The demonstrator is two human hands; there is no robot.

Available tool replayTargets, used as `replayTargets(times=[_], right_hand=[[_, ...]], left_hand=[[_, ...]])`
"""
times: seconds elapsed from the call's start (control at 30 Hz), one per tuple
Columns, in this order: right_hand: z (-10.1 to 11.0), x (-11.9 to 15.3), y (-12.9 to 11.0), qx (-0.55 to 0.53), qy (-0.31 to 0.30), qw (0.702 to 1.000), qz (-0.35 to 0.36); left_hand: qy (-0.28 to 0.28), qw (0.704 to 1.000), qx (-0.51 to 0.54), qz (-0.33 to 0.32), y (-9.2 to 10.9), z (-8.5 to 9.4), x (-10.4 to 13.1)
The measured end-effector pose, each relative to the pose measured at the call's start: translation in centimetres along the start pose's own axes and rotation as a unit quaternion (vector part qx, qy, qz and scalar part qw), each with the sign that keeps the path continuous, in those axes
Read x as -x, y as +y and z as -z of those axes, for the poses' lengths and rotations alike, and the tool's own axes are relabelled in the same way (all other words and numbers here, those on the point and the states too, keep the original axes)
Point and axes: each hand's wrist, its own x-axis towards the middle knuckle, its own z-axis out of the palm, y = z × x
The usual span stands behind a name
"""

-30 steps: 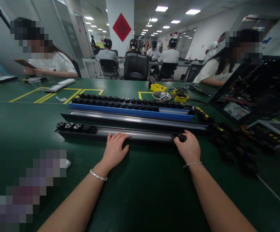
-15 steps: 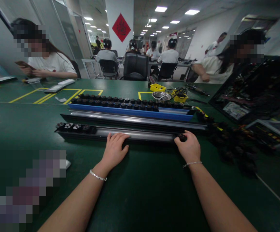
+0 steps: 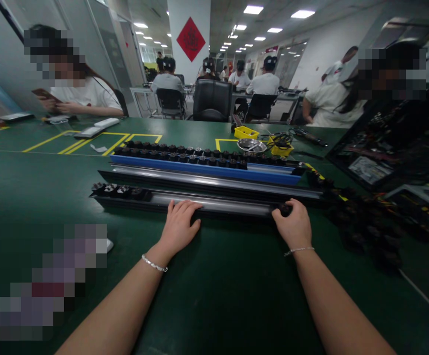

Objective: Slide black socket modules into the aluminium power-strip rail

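A long black channel-shaped rail [image 3: 229, 207] with a shiny inner face lies across the table before me. Several small black parts [image 3: 120, 191] with grey tops sit in its left end. My left hand [image 3: 182, 224] rests on the rail's near edge left of its middle, fingers stretched over it and thumb apart. At the rail's right end, my right hand [image 3: 295, 223] has thumb and fingers curled round a small round black part [image 3: 284, 210], which it partly hides. The part's exact kind is not clear.
Behind lie another black rail [image 3: 214, 184] and a blue rail [image 3: 203, 168] with rows of black parts. Loose black parts [image 3: 373, 231] pile up at right, beside an open black case [image 3: 392, 143]. A metal dish [image 3: 251, 145] and yellow bin [image 3: 246, 132] stand further back. Other people sit around.
The whole view has shifted slightly, so everything appears a little further right. Both hands keep the same places on the rail, with no clear movement of the black part.
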Motion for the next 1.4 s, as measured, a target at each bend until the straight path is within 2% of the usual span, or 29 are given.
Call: replayTargets(times=[0.13, 0.43, 1.4], right_hand=[[-0.05, 0.00, 0.08, 0.003, -0.001, 1.000, 0.009], [0.05, -0.22, 0.16, 0.006, 0.008, 1.000, -0.025], [-0.15, -0.38, 0.77, -0.019, 0.023, 0.999, -0.017]], left_hand=[[-0.002, 1.000, -0.001, -0.001, -0.07, -0.04, -0.01], [-0.002, 1.000, -0.004, 0.000, 0.03, -0.02, -0.05], [-0.001, 1.000, -0.002, -0.001, 0.15, 0.11, -0.02]])
